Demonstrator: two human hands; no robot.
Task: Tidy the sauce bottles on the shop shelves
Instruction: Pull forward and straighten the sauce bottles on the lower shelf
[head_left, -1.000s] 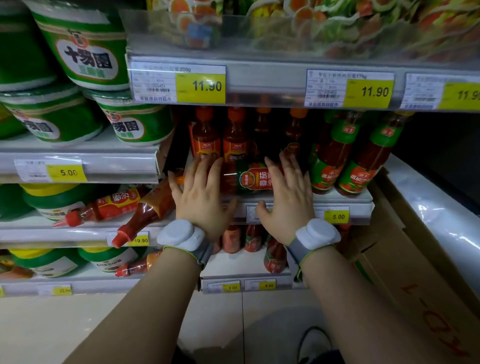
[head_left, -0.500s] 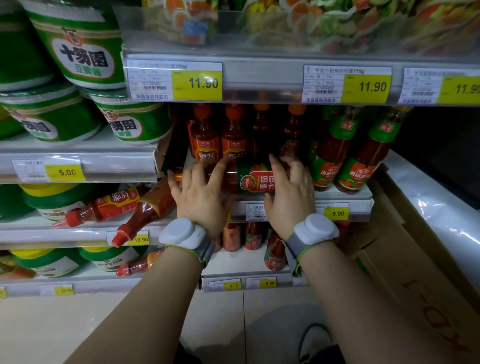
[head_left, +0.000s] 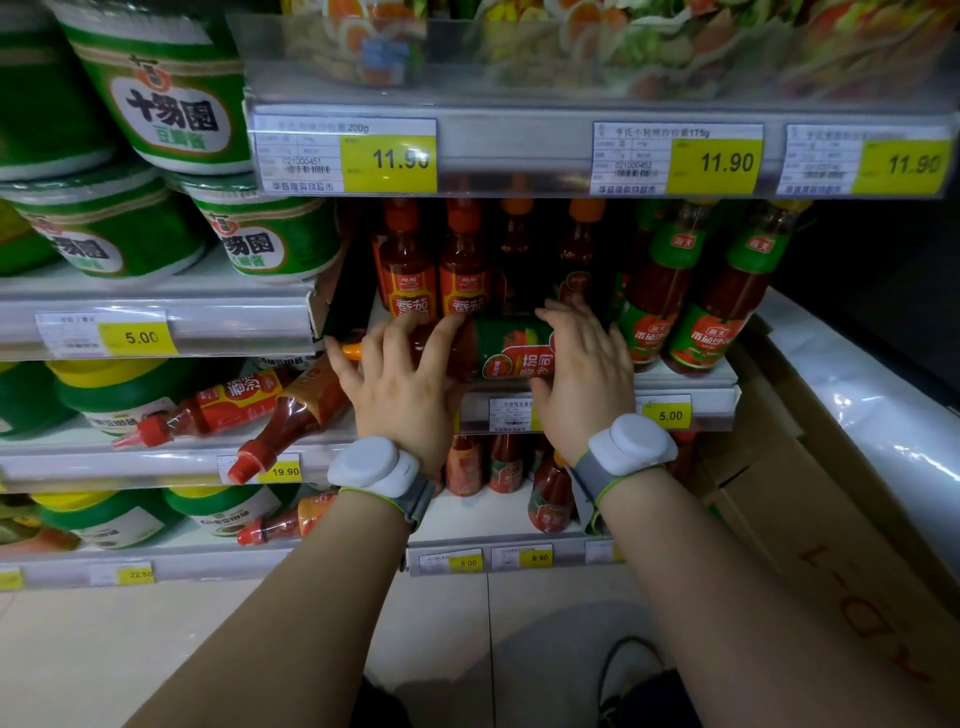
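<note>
Ketchup bottle (head_left: 498, 353) with a green label lies on its side at the front edge of the middle shelf (head_left: 685, 382), orange cap pointing left, base to the right. It lies across the front of a row of upright red-label ketchup bottles (head_left: 434, 270).

Left hand (head_left: 402, 384): fingers spread and bent over the neck end of the lying bottle, fingertips on its upper side, thumb low. A loose grip round the neck.

Right hand (head_left: 584, 369): fingers curled over the label end of the same bottle, thumb under it near the shelf edge. Holds the bottle.

Both wrists carry a white and grey wristband (head_left: 626, 449).

Right of the lying bottle, two green-sleeved ketchup bottles (head_left: 691, 306) stand tilted to the right. Below it, a 5.00 price tag (head_left: 670, 414) on the shelf strip.

Left of the lying bottle, on the neighbouring shelf, two red-capped squeeze bottles (head_left: 260, 415) lie toppled, caps pointing down-left over the edge. Above them, green tubs (head_left: 260, 241) of bean paste.

Far right of the lying bottle: cardboard box (head_left: 831, 530).
</note>
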